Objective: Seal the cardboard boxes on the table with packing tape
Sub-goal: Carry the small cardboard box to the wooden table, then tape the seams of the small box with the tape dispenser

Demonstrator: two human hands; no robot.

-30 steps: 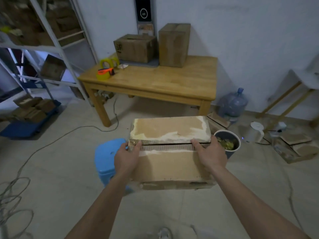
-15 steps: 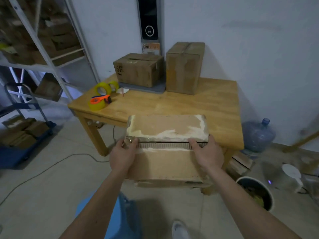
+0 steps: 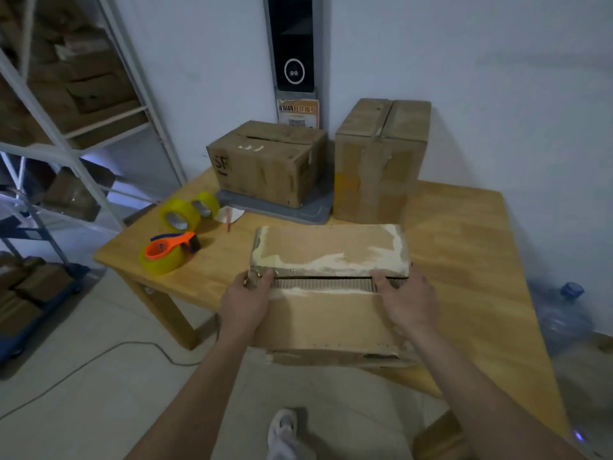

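Over the wooden table's (image 3: 464, 247) near edge, a flat corrugated cardboard box (image 3: 328, 313) with torn, whitish flaps is gripped at both ends: left hand (image 3: 245, 303) at nine o'clock, right hand (image 3: 408, 302) at three, fingers curled onto the open seam. Glossy yellow tape rolls (image 3: 180, 215) and an orange-handled dispenser (image 3: 166, 255) lie at ten o'clock; two brown boxes (image 3: 265, 161) stand at twelve.

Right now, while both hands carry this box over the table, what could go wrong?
1. The carried box has a gap between its top flaps, held together only by the left hand and right hand; they may spring open.
2. Its torn bottom edge may give way.
3. Part of it hangs past the table edge; set down there, it could tip off.
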